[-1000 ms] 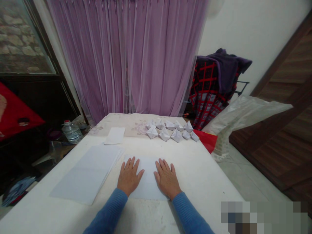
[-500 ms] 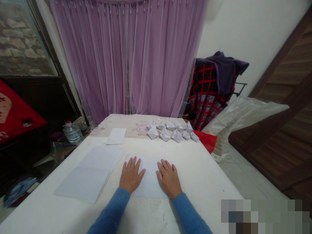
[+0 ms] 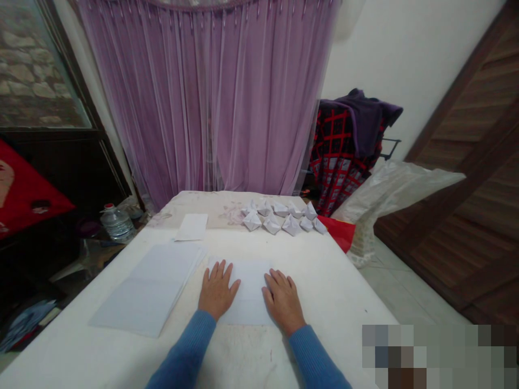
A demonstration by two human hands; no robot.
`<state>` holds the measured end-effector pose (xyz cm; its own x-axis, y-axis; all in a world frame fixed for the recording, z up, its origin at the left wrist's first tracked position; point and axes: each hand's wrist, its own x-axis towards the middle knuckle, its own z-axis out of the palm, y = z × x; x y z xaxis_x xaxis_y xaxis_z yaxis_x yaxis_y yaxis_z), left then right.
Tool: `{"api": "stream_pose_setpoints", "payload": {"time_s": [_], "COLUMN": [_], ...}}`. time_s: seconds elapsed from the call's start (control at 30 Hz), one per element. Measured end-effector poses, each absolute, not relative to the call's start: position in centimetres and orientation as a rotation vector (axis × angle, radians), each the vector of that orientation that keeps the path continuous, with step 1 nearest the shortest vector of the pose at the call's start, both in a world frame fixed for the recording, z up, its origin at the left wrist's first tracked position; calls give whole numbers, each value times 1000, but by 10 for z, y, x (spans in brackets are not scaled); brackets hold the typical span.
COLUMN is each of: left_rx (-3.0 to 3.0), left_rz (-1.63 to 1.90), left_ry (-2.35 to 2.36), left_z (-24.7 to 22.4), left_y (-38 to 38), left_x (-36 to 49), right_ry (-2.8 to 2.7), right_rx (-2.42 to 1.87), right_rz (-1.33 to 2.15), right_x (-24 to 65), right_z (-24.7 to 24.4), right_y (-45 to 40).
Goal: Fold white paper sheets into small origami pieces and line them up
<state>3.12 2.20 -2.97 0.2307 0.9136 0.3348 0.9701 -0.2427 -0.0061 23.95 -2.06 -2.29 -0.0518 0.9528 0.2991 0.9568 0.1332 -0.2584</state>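
Observation:
A white sheet of paper point(image 3: 249, 294) lies flat on the table in front of me. My left hand point(image 3: 219, 289) rests palm down on its left part, fingers spread. On its right edge lies my right hand point(image 3: 284, 300), also palm down, with the fingers a little bent and partly apart. Neither hand grips anything. To the left of my left hand is a stack of larger white sheets point(image 3: 141, 289). Behind that stack sits a smaller white paper piece point(image 3: 192, 227). Several folded white paper boats point(image 3: 271, 222) stand in two rows at the far right of the table.
The table point(image 3: 332, 324) has a white cover with a floral part at the far end. A red item point(image 3: 340, 232) and a clear plastic bag point(image 3: 389, 189) are beyond its right edge. A water bottle point(image 3: 117, 222) stands off the left side. Purple curtains point(image 3: 211, 97) hang behind.
My right hand has slid slightly toward me and right, its fingers a bit more bent. My left hand stays in place on the sheet. The camera view has shifted slightly.

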Motion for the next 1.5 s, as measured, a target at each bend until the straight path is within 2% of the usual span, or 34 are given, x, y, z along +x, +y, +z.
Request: {"api": "stream_pose_setpoints", "payload": {"time_s": [0.37,0.93,1.2,1.5], "left_rx": [-2311,-2340,-2336,-2435], "left_rz": [-426,-499,-472,-238], "left_ry": [-1794,-1669,-1743,-1813], "left_z": [-26,-54,-41,-20], "left_y": [20,21,23,25], "left_x": [32,20,25,23], "right_ry": [-2092,-2094,-2181,-2164], "right_rx": [-1830,-1781,-1745,-1812], "right_rz": [43,67,148,128], "right_x": [244,256,250,241], "right_z": [-23,-45,-24,-11], "right_y": [-23,-24,-30,-29]}}
